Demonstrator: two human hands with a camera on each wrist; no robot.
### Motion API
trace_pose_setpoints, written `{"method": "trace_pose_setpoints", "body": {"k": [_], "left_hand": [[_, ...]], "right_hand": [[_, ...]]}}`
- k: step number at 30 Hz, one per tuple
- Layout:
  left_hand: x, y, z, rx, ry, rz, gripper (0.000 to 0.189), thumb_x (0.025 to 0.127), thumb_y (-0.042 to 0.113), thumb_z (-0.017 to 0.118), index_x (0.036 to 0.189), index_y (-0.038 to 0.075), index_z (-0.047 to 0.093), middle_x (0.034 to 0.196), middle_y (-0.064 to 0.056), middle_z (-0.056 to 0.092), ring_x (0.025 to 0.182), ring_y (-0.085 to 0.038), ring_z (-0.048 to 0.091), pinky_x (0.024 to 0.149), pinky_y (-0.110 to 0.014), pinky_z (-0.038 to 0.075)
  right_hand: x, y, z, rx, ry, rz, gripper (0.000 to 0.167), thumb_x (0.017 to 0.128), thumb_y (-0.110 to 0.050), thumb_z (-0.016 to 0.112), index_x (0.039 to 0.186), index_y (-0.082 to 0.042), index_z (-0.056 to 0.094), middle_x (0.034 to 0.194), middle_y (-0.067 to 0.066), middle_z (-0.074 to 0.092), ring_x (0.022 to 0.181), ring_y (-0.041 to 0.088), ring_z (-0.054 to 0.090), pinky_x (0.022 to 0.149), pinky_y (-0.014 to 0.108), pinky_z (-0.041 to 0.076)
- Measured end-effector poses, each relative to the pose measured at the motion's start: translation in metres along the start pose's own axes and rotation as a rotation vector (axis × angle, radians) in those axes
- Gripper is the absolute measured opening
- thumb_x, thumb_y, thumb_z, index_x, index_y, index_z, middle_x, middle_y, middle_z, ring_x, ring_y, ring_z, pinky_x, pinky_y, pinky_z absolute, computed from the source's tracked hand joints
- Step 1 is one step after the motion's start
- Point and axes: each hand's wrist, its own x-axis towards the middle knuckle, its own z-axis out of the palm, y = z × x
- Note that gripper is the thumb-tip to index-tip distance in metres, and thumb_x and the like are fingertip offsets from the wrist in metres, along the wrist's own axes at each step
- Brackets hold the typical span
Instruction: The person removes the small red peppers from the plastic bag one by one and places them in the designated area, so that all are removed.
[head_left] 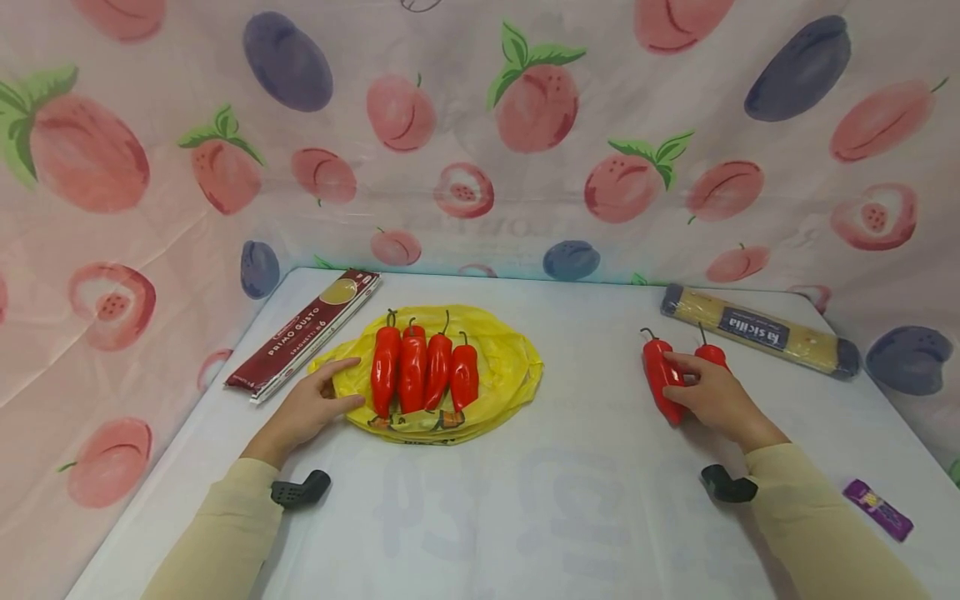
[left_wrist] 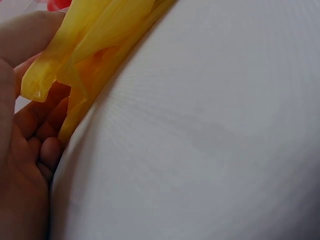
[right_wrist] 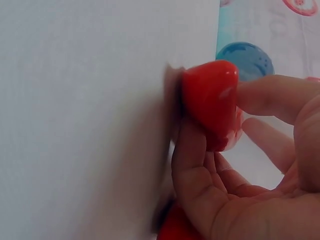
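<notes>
A crumpled yellow plastic bag (head_left: 510,371) lies flat on the table, left of centre. Several red chili peppers (head_left: 412,371) rest side by side on it, stems pointing away from me. My left hand (head_left: 303,408) holds the bag's left edge, which in the left wrist view runs between the thumb and the curled fingers (left_wrist: 50,150). Toward the right, my right hand (head_left: 712,396) grips one red chili pepper (head_left: 660,379) between thumb and fingers. Another red pepper (head_left: 710,353) lies just behind that hand, partly hidden by it. The right wrist view shows the gripped pepper's tip (right_wrist: 210,95) close up.
A dark red spaghetti packet (head_left: 300,337) lies at the back left. At the back right is a clear pasta packet (head_left: 757,329) with dark ends. A small purple packet (head_left: 877,508) sits near the right edge. Fruit-printed cloth (head_left: 465,117) rises behind the white table (head_left: 487,517).
</notes>
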Motion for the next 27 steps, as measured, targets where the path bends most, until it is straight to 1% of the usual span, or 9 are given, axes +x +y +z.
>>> {"method": "trace_pose_setpoints", "body": {"k": [5, 11, 16, 19, 22, 27], "left_hand": [[0.000, -0.001, 0.001, -0.001, -0.004, -0.007, 0.073, 0.090, 0.034, 0.074, 0.153, 0.015, 0.041, 0.153, -0.021, 0.034, 0.133, -0.039, 0.038, 0.109, -0.058, 0.036], [-0.001, 0.001, 0.000, 0.017, 0.001, 0.003, 0.073, 0.090, 0.036, 0.074, 0.152, 0.014, 0.042, 0.154, -0.021, 0.034, 0.135, -0.040, 0.036, 0.110, -0.060, 0.034], [-0.001, 0.001, 0.000, 0.027, 0.002, 0.003, 0.073, 0.090, 0.036, 0.074, 0.152, 0.015, 0.042, 0.154, -0.021, 0.034, 0.136, -0.040, 0.035, 0.110, -0.061, 0.034], [-0.001, 0.001, 0.000, 0.024, 0.003, 0.005, 0.073, 0.090, 0.035, 0.074, 0.153, 0.015, 0.042, 0.154, -0.021, 0.034, 0.135, -0.040, 0.036, 0.110, -0.061, 0.034], [-0.001, 0.001, 0.000, 0.022, 0.002, 0.011, 0.073, 0.091, 0.035, 0.074, 0.153, 0.014, 0.042, 0.154, -0.022, 0.034, 0.135, -0.040, 0.035, 0.110, -0.061, 0.033], [-0.001, 0.001, 0.000, 0.008, 0.000, 0.014, 0.072, 0.091, 0.034, 0.074, 0.152, 0.014, 0.042, 0.153, -0.021, 0.035, 0.135, -0.040, 0.036, 0.109, -0.060, 0.034]], "right_hand": [[-0.001, -0.002, 0.001, -0.017, 0.009, 0.012, 0.080, 0.094, -0.027, 0.069, 0.155, 0.002, 0.027, 0.139, 0.036, 0.040, 0.126, 0.056, 0.034, 0.084, 0.055, 0.056], [-0.004, -0.006, 0.000, -0.049, 0.019, 0.019, 0.081, 0.093, -0.028, 0.070, 0.154, 0.004, 0.027, 0.139, 0.037, 0.039, 0.127, 0.056, 0.034, 0.086, 0.057, 0.055], [-0.009, -0.011, -0.005, -0.094, 0.038, -0.006, 0.079, 0.094, -0.029, 0.069, 0.153, 0.003, 0.029, 0.142, 0.037, 0.038, 0.125, 0.055, 0.039, 0.085, 0.055, 0.056], [-0.013, -0.014, -0.011, -0.122, 0.053, -0.033, 0.077, 0.094, -0.029, 0.067, 0.154, 0.002, 0.029, 0.140, 0.037, 0.041, 0.122, 0.053, 0.043, 0.083, 0.055, 0.056], [-0.019, -0.019, -0.019, -0.137, 0.070, -0.047, 0.079, 0.094, -0.031, 0.067, 0.155, 0.000, 0.027, 0.139, 0.037, 0.040, 0.122, 0.054, 0.042, 0.083, 0.060, 0.055], [-0.025, -0.032, -0.026, -0.139, 0.126, -0.084, 0.081, 0.094, -0.031, 0.068, 0.157, -0.003, 0.025, 0.145, 0.037, 0.035, 0.126, 0.057, 0.036, 0.087, 0.070, 0.048]]}}
